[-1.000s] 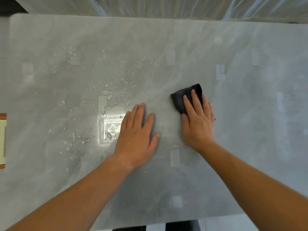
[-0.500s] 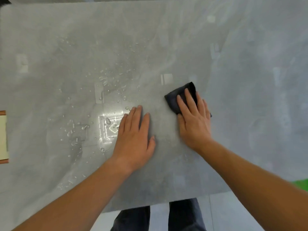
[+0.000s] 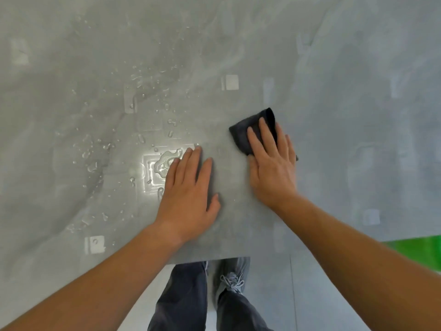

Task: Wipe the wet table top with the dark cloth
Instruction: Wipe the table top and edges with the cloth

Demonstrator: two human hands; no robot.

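My right hand (image 3: 274,168) lies flat on the dark cloth (image 3: 245,132), fingers straight, pressing it onto the table top (image 3: 334,68) well in from the near edge. The cloth's far corner sticks out past my fingertips. My left hand (image 3: 188,194) rests palm down on the bare surface just beside it, fingers straight and holding nothing. At its fingertips sits a shiny puddle (image 3: 167,161), and droplets (image 3: 143,80) scatter from there toward the table's left and far edges. Below the near edge I see dark trousers (image 3: 183,295) and a grey laced shoe (image 3: 232,278).
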